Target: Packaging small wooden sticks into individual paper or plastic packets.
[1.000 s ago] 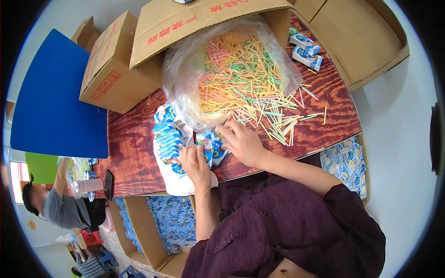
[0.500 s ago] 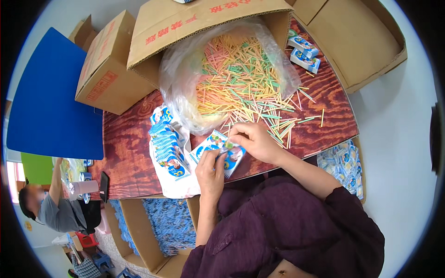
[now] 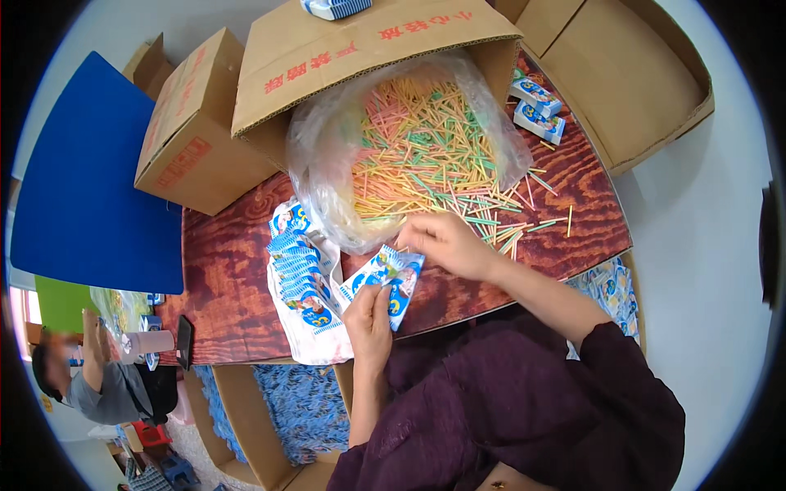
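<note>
My left hand (image 3: pixel 368 323) pinches a blue-and-white printed packet (image 3: pixel 404 286) by its lower part, above the table's near edge. Another blue-and-white packet lies against it on the left. Just beyond the packet's top is my right hand (image 3: pixel 446 245), its fingers bent together beside the near edge of the stick pile; whatever is between the fingertips is hidden. Thin pink, yellow and green sticks (image 3: pixel 426 155) spill out of a clear plastic bag (image 3: pixel 315 164). To the left, a row of similar packets (image 3: pixel 299 266) overlaps on a white plastic sheet (image 3: pixel 315 344).
The bag lies in a tipped cardboard box (image 3: pixel 360 61). Small packs (image 3: pixel 540 121) sit at the table's right. Below the table are boxes of blue packets (image 3: pixel 299 401). A closed carton (image 3: pixel 205 155) and blue panel (image 3: pixel 98 180) stand left, near a person (image 3: pixel 106 385).
My right hand has moved away from the packet toward the sticks. My left hand still holds the packet, a little lower. At left, the other person's arm has come down. The view has shifted slightly.
</note>
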Action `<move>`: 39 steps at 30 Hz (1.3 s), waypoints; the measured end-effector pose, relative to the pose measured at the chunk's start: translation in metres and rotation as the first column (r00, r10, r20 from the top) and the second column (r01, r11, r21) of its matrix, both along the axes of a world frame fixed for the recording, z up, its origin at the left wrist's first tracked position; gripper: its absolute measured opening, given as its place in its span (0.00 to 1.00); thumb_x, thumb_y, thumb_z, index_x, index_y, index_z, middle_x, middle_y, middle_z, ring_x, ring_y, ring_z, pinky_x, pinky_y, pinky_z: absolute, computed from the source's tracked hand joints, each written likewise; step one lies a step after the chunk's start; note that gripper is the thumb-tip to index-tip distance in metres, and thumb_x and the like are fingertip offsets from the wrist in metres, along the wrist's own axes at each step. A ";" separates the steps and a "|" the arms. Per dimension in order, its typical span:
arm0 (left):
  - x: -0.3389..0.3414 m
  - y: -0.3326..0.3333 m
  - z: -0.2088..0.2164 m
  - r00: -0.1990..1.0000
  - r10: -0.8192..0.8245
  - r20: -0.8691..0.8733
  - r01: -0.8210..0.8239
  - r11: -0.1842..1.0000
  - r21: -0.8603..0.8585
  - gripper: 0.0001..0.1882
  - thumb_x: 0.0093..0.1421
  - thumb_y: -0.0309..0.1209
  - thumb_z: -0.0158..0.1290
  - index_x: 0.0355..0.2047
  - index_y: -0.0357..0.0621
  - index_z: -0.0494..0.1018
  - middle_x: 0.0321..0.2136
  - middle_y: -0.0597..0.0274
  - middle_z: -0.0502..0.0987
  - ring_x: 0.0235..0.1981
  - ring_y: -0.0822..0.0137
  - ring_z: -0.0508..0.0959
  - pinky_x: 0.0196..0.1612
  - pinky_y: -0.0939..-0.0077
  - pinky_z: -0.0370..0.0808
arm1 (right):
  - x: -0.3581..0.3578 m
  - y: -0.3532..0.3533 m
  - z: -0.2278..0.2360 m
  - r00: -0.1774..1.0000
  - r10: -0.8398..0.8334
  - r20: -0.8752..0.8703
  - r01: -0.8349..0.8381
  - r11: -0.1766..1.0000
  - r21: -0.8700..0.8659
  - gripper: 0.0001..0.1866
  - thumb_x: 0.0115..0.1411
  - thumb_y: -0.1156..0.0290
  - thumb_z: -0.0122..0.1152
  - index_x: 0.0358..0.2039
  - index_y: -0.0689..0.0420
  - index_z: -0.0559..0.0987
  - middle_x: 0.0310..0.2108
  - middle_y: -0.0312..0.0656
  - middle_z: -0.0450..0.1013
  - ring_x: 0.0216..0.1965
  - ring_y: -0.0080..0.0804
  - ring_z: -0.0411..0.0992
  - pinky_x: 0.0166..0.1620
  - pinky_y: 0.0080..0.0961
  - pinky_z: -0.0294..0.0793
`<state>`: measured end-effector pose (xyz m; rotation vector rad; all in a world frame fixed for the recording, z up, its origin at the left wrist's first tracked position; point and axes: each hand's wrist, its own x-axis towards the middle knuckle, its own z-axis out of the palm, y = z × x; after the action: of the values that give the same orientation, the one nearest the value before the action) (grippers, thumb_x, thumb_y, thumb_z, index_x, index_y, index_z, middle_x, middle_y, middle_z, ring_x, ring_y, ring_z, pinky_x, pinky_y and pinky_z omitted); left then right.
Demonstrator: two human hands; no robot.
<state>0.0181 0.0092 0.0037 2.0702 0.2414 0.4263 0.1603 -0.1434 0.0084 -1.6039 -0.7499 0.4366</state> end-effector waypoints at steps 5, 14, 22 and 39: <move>-0.007 0.008 -0.008 0.999 0.042 -0.026 -0.042 0.999 -0.022 0.07 0.61 0.23 0.51 0.26 0.33 0.71 0.17 0.65 0.67 0.22 0.79 0.65 0.25 0.79 0.63 | 0.125 0.011 -0.002 0.609 -0.249 0.753 0.498 0.859 -0.119 0.12 0.55 0.76 0.53 0.39 0.61 0.77 0.40 0.46 0.73 0.45 0.40 0.71 0.47 0.39 0.69; -0.016 0.018 -0.004 0.996 0.094 -0.005 -0.095 0.994 -0.048 0.05 0.60 0.21 0.51 0.28 0.31 0.71 0.19 0.60 0.69 0.22 0.73 0.68 0.26 0.77 0.65 | 0.188 0.044 -0.021 0.576 0.110 0.810 0.469 0.767 -0.438 0.18 0.56 0.76 0.47 0.48 0.60 0.71 0.52 0.46 0.66 0.57 0.45 0.61 0.61 0.42 0.55; -0.035 0.032 -0.011 0.982 0.173 -0.080 -0.183 0.972 -0.145 0.04 0.59 0.20 0.51 0.28 0.31 0.71 0.20 0.59 0.71 0.23 0.74 0.69 0.28 0.76 0.66 | 0.206 0.032 0.028 0.743 0.180 0.644 0.326 0.743 -0.584 0.15 0.62 0.64 0.50 0.37 0.63 0.76 0.34 0.50 0.75 0.43 0.43 0.73 0.48 0.39 0.68; -0.030 0.025 -0.016 0.989 0.139 -0.044 -0.143 0.983 -0.117 0.05 0.60 0.20 0.51 0.27 0.31 0.69 0.20 0.59 0.69 0.23 0.72 0.68 0.28 0.77 0.65 | 0.234 -0.009 0.016 0.883 -0.264 0.387 0.397 0.861 -0.319 0.13 0.61 0.64 0.54 0.39 0.60 0.77 0.28 0.40 0.78 0.34 0.29 0.75 0.40 0.29 0.72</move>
<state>-0.0123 0.0347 -0.0122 1.9509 0.4269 0.4496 0.3945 -0.1523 0.0245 -2.1791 -0.6332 0.0536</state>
